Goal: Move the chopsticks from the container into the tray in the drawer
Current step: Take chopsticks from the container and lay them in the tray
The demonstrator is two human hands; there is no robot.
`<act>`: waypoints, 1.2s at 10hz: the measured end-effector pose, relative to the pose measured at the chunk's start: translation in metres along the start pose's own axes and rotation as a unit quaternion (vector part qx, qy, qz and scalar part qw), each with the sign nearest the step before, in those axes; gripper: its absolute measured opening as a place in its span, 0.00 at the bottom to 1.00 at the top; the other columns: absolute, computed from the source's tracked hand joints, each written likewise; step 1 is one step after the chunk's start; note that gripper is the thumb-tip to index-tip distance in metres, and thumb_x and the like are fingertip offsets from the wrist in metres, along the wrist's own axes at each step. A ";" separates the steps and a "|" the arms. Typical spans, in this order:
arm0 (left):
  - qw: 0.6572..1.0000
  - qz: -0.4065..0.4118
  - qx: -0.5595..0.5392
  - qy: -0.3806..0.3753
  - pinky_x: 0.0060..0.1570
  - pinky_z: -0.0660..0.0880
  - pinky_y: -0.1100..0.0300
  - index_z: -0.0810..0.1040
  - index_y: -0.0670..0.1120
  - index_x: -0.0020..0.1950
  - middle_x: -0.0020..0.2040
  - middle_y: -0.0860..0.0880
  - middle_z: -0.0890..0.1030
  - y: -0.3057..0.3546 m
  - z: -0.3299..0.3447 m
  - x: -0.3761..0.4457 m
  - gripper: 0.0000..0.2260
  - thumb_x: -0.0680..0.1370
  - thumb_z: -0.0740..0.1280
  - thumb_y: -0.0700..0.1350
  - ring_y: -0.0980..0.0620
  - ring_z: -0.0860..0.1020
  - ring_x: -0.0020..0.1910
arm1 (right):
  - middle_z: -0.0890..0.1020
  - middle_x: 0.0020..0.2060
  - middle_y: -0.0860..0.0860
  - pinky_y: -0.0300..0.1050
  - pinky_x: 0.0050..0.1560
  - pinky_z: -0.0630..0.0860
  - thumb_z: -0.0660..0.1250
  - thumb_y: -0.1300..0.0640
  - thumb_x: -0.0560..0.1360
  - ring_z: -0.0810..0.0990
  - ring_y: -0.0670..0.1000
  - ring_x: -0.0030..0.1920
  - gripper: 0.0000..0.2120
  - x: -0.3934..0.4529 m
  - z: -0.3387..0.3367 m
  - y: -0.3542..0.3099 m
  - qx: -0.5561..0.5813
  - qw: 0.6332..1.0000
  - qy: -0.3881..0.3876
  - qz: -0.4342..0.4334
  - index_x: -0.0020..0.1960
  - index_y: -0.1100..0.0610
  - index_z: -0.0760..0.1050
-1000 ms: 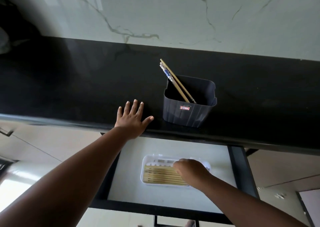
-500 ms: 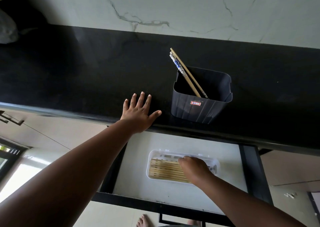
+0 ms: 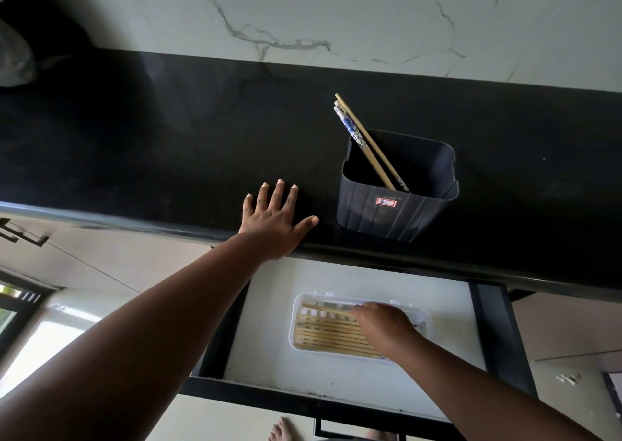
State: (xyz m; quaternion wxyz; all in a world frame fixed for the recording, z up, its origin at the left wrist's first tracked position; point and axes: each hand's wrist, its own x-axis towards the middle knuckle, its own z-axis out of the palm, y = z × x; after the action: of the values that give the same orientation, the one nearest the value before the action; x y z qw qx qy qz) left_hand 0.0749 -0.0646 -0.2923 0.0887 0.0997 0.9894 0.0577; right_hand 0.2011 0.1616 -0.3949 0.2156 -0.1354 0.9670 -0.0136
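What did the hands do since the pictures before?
The right hand in the tray now has one chopstick lying crooked across the neat row; whether it grips it is unclear. The left hand stayed flat on the counter. The container holds the same sticks.

Left hand [image 3: 274,220] lay flat, fingers spread, on black counter [image 3: 168,144] near front edge. Dark container [image 3: 397,201] stood just right of it, few chopsticks [image 3: 365,141] leaning inside (one blue-patterned). Below, drawer [image 3: 488,339] open; white tray [image 3: 298,323] held row of chopsticks. Right hand [image 3: 383,328] over tray, fingertips on one chopstick [image 3: 328,310] lying askew at far side.
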 end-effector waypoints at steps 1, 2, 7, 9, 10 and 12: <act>1.000 -0.001 -0.001 0.002 0.73 0.39 0.43 0.42 0.53 0.79 0.80 0.48 0.41 0.001 -0.001 -0.001 0.37 0.75 0.42 0.71 0.44 0.39 0.78 | 0.81 0.48 0.55 0.48 0.42 0.74 0.59 0.65 0.76 0.81 0.58 0.49 0.12 -0.001 0.001 -0.004 -0.011 1.000 0.024 -0.007 0.57 0.56 0.73; 1.000 -0.002 -0.002 0.003 0.73 0.39 0.43 0.43 0.53 0.79 0.80 0.48 0.42 0.001 -0.001 -0.001 0.37 0.76 0.43 0.71 0.44 0.39 0.78 | 0.81 0.53 0.55 0.50 0.46 0.76 0.58 0.64 0.77 0.81 0.59 0.53 0.18 -0.003 0.002 -0.009 -0.017 0.999 0.043 -0.004 0.66 0.55 0.68; 1.000 -0.001 -0.002 0.001 0.73 0.39 0.42 0.42 0.53 0.79 0.80 0.47 0.42 0.001 -0.003 -0.001 0.37 0.76 0.43 0.71 0.44 0.39 0.78 | 0.80 0.51 0.51 0.47 0.40 0.76 0.64 0.65 0.74 0.82 0.54 0.49 0.13 -0.007 0.015 -0.004 -0.007 0.998 0.032 0.055 0.58 0.54 0.73; 1.000 -0.003 0.001 -0.001 0.73 0.39 0.42 0.43 0.53 0.79 0.80 0.47 0.42 0.002 -0.002 0.000 0.37 0.76 0.43 0.71 0.44 0.39 0.78 | 0.79 0.51 0.51 0.47 0.45 0.77 0.63 0.66 0.74 0.81 0.55 0.51 0.13 -0.004 0.015 -0.001 0.008 0.998 0.020 0.052 0.56 0.55 0.76; 1.000 -0.003 0.000 -0.004 0.73 0.39 0.42 0.42 0.53 0.79 0.80 0.48 0.41 0.002 -0.004 0.000 0.37 0.76 0.43 0.71 0.44 0.38 0.78 | 0.79 0.51 0.51 0.48 0.46 0.77 0.62 0.65 0.74 0.81 0.56 0.53 0.13 -0.006 0.006 -0.004 0.017 0.998 0.003 0.062 0.56 0.55 0.76; 1.000 0.000 0.003 -0.017 0.73 0.39 0.43 0.41 0.53 0.79 0.80 0.48 0.40 0.001 -0.005 -0.001 0.37 0.75 0.43 0.71 0.44 0.38 0.77 | 0.79 0.44 0.53 0.41 0.35 0.67 0.59 0.62 0.76 0.80 0.56 0.48 0.06 -0.019 -0.031 -0.015 0.034 0.997 -0.038 0.059 0.41 0.55 0.72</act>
State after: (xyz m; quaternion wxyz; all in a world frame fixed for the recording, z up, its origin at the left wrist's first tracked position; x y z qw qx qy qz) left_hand 0.0755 -0.0641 -0.2869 0.1054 0.1010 0.9879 0.0531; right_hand 0.2086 0.1510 -0.3573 0.2573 -0.0710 0.9633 -0.0281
